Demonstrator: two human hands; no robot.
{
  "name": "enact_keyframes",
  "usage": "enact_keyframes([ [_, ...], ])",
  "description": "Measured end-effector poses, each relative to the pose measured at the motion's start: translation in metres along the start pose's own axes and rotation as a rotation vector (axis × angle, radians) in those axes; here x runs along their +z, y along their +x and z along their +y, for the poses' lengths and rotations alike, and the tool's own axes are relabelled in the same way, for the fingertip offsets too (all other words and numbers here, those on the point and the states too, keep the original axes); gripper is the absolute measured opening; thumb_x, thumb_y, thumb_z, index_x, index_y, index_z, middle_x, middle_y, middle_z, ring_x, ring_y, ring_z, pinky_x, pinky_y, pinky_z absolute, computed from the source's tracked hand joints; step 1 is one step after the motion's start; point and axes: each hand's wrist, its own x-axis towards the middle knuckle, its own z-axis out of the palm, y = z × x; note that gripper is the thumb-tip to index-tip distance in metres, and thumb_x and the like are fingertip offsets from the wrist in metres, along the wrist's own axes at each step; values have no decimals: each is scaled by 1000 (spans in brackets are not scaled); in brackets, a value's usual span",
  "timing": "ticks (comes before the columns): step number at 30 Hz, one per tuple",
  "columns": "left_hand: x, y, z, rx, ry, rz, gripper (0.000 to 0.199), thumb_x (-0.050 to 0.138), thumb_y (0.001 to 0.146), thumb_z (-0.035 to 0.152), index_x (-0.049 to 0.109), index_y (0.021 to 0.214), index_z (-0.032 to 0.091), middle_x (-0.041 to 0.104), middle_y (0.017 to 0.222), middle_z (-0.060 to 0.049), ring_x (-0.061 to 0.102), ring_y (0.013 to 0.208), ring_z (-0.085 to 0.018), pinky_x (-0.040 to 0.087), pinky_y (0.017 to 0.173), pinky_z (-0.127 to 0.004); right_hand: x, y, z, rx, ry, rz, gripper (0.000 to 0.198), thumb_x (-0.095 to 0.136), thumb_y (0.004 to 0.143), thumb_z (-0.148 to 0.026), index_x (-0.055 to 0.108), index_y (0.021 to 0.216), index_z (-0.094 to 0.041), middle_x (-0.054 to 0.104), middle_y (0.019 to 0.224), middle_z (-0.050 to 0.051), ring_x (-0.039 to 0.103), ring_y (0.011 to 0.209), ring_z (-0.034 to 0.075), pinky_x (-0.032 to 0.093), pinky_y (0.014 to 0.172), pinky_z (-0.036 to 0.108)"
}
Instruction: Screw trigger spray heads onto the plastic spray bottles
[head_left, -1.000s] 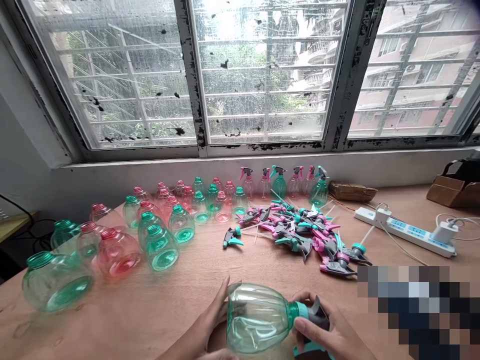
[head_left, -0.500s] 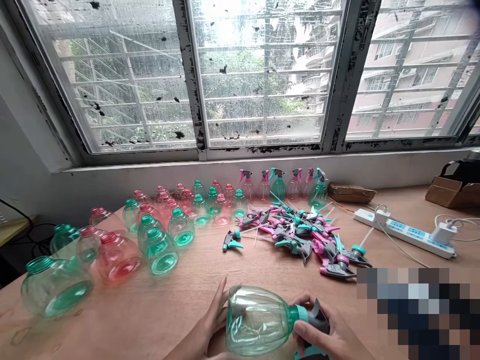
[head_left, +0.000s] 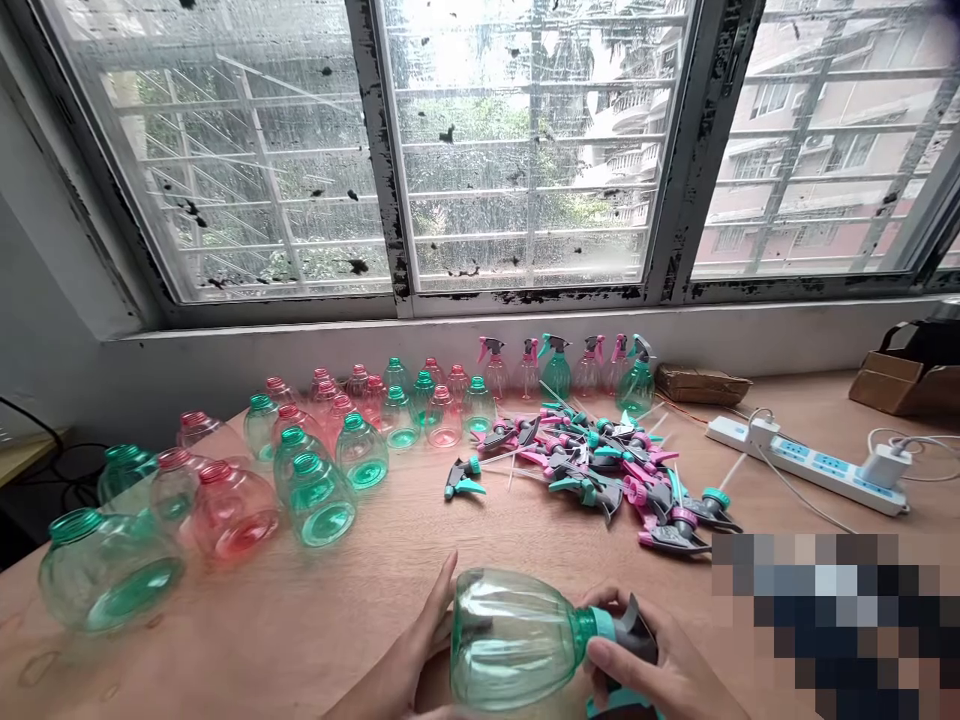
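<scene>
A clear green spray bottle (head_left: pixel 517 640) lies on its side between my hands, its neck pointing right. My left hand (head_left: pixel 424 640) cups the base end, with fingers behind it and the thumb low in front. At the neck, a grey and teal trigger sprayer head (head_left: pixel 634 635) sits on the mouth. My right hand (head_left: pixel 652 650) closes around that head, thumb on the teal collar (head_left: pixel 602 625). Part of the trigger shows below the palm. Beyond my hands lies a heap of pink, teal and grey sprayer heads (head_left: pixel 592 460), with one teal head (head_left: pixel 463 480) at its left.
Open green and red bottles, such as a red one (head_left: pixel 236 510), stand across the left and back. Several bottles with sprayers (head_left: pixel 555 370) line the wall. At right are a power strip (head_left: pixel 814 465), a brown package (head_left: pixel 701 387) and a cardboard box (head_left: pixel 892 385).
Almost nothing differs. The whole view has shifted very slightly, and both hands keep the bottle and sprayer head in nearly the same position.
</scene>
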Motion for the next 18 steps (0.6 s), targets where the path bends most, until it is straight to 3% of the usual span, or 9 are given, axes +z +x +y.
enact_keyframes([
  [6,2,0,5,-24,83,39,92,69,90,46,7,158,42,17,170,0,20,154,-31,17,126,-45,-1,0,-1,-5,-6,-12,41,78,80,-51,63,97,-16,69,66,-1,67,59,17,47,57,26],
  [10,4,0,8,-36,77,44,86,58,96,49,0,159,39,30,166,-5,39,146,-30,22,124,-46,-1,-1,-1,-14,-20,-11,41,77,80,-52,63,96,-17,70,65,0,67,59,18,47,57,27],
  [12,5,0,11,-44,70,32,88,58,96,50,-3,158,39,38,162,-6,40,146,-31,20,124,-47,0,-1,-1,-21,-26,-8,40,76,80,-52,63,96,-17,71,65,0,68,58,19,48,56,27],
  [15,4,0,14,-35,70,19,99,65,91,51,-7,157,39,26,167,-5,25,153,-32,12,125,-49,0,0,0,-16,-27,2,41,77,79,-52,63,96,-17,71,66,0,68,58,19,49,55,28],
  [18,2,0,14,-21,73,-5,94,62,92,53,-3,158,37,14,170,-4,17,155,-32,9,125,-50,1,0,0,-11,-23,10,44,78,77,-54,63,95,-17,71,66,0,69,57,20,50,55,29],
])
